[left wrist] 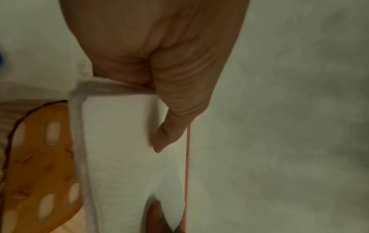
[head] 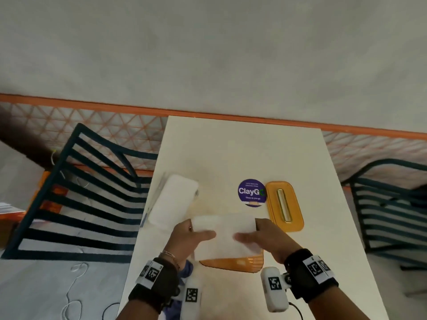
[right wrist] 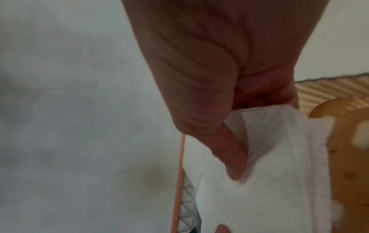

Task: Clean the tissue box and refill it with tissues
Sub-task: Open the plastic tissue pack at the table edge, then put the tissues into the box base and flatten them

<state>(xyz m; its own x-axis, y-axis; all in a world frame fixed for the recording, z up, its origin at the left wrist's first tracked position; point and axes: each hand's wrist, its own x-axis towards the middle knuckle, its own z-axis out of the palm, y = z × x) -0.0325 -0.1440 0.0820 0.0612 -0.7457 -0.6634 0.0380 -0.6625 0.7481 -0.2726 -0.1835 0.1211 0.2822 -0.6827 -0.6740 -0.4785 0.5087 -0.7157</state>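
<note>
- Far left, a dark slatted chair (head: 76, 195) stands beside the white counter (head: 231, 146).
- On the counter's left part lies a white pack of tissues (head: 172, 202), near the edge.
- Now the left hand (head: 184, 239): its grip grasps the left end of a white tissue stack (head: 227, 236), thumb on top, fingers under.
- The left wrist view confirms it: the thumb (left wrist: 169, 134) presses onto the stack, and the amber box sits just beside.
- The stack hangs right above the open orange tissue box (head: 233, 264), covering most of it; only the near wall shows.
- The right hand (head: 265, 236) mirrors the left, its grip pinching the stack's right end, thumb on top.
- Farther back, a round purple sticker (head: 251, 192) reads "ClayG".
- Right of it lies the orange lid (head: 284, 205) with its slot up, touching the sticker's edge.
- Far right, a second dark chair (head: 392, 215).
</note>
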